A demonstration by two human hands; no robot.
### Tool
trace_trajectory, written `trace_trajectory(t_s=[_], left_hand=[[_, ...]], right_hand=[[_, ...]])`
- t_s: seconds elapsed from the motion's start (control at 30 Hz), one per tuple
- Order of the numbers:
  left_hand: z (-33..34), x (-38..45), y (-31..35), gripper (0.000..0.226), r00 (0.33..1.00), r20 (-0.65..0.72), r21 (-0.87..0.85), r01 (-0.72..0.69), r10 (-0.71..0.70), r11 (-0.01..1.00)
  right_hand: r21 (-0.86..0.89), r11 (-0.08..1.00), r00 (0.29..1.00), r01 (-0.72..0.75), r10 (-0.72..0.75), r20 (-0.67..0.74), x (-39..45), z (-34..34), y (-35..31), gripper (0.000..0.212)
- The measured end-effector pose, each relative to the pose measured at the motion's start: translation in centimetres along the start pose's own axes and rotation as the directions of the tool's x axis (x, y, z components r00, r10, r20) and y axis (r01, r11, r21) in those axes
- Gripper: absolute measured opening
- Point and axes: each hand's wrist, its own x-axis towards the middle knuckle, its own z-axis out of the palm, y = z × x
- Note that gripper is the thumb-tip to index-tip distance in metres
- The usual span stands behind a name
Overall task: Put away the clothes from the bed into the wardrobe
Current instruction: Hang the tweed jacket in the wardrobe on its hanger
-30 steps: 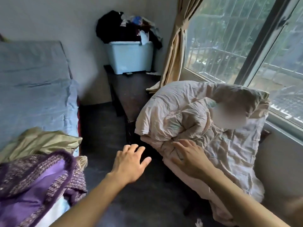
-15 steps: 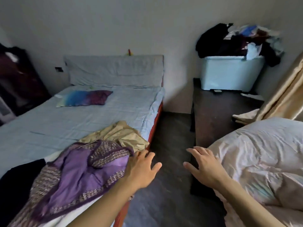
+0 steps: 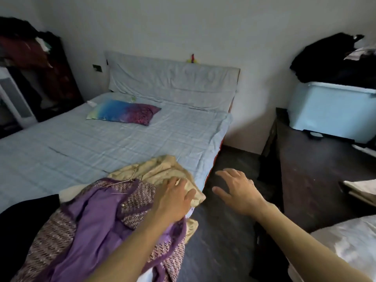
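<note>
The left hand (image 3: 175, 197) is spread flat, palm down, over the corner of the bed (image 3: 114, 139) with the pale blue checked sheet. Its fingers lie over the crumpled beige garment (image 3: 160, 171) and its wrist is above the purple knitted garment with smooth lilac lining (image 3: 95, 220); it grips nothing. The right hand (image 3: 238, 190) is open too, fingers apart, over the dark floor (image 3: 219, 241) just beside the bed edge, touching nothing. A black cloth (image 3: 22, 218) lies left of the purple garment. A dark wardrobe (image 3: 46, 64) stands at far left.
</note>
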Motion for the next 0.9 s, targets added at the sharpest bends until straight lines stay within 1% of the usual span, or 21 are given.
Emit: trace_trajectory(t_s=[0.13,0.23,0.3,0.37,0.4,0.5,0.53,0.63,0.7,0.73,0.8,0.83,0.9], left_hand=[[0.2,1.8,-5.3,0.072,0.995,-0.025,-0.015,0.092,-0.092,0.996],[0.7,3.5,-9.3,0.084,0.979,-0.006,-0.023,0.204,-0.204,0.979],[1.6,4.8,-11.8,0.081,0.961,-0.002,-0.036,0.277,-0.278,0.960],[2.2,6.3,-13.8,0.079,0.942,0.006,-0.032,0.336,-0.336,0.941],[2.3,7.0,-14.5,0.080,0.932,0.016,-0.015,0.363,-0.362,0.932],[2.2,10.0,-16.5,0.077,0.889,0.056,0.032,0.453,-0.454,0.891],[2.1,11.0,-17.2,0.074,0.869,0.072,0.030,0.488,-0.489,0.872],[2.0,13.9,-19.2,0.057,0.818,0.104,0.020,0.567,-0.565,0.824],[2.0,15.4,-20.5,0.052,0.787,0.099,0.033,0.609,-0.609,0.792],[1.9,15.9,-21.2,0.054,0.770,0.084,0.031,0.633,-0.633,0.774],[2.1,16.4,-22.8,0.068,0.735,0.077,0.005,0.676,-0.674,0.737],[2.5,16.4,-23.6,0.076,0.720,0.076,-0.009,0.693,-0.690,0.721],[3.6,16.2,-25.1,0.081,0.694,0.083,-0.007,0.718,-0.715,0.696]], right_hand=[[0.014,0.995,0.992,0.094,-0.095,0.083,6.6,1.9,-2.8,0.062],[0.011,0.984,0.973,0.179,-0.179,0.148,11.5,3.6,-4.7,0.062],[0.032,0.971,0.954,0.235,-0.237,0.183,14.7,5.0,-5.7,0.068],[0.064,0.956,0.934,0.285,-0.292,0.206,18.1,6.6,-6.7,0.083],[0.074,0.950,0.923,0.305,-0.313,0.223,19.9,7.6,-6.9,0.087],[0.095,0.929,0.884,0.358,-0.370,0.286,25.4,9.9,-7.3,0.076],[0.111,0.922,0.871,0.371,-0.386,0.303,27.3,10.5,-7.5,0.074],[0.160,0.897,0.835,0.411,-0.441,0.328,32.4,11.6,-7.9,0.081],[0.160,0.877,0.809,0.453,-0.480,0.340,35.5,12.5,-8.4,0.071],[0.157,0.868,0.795,0.471,-0.495,0.350,36.9,13.1,-8.6,0.066],[0.160,0.857,0.772,0.490,-0.512,0.377,39.5,14.3,-9.3,0.059],[0.171,0.854,0.759,0.492,-0.517,0.396,40.4,15.0,-9.7,0.059],[0.215,0.845,0.730,0.490,-0.532,0.430,41.5,16.1,-10.6,0.065]])
